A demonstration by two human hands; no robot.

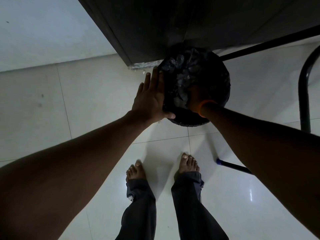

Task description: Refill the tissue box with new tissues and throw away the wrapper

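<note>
Over dim floor tiles, left hand [150,96] spread flat against bin [223,80] rim, right hand [195,96] sunk inside, grip unseen; wrapper presumably there: light, crinkly, slippery, best bunched.

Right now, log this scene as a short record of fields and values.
place: tiled floor beside a dark cabinet
bin: round, lined with a black bag
left hand: flat against the bin's outer left side, fingers spread
right hand: down inside the bin, too dark to tell what it holds
right wrist: orange band
wrapper: not clearly visible
tissue box: not in view
</note>
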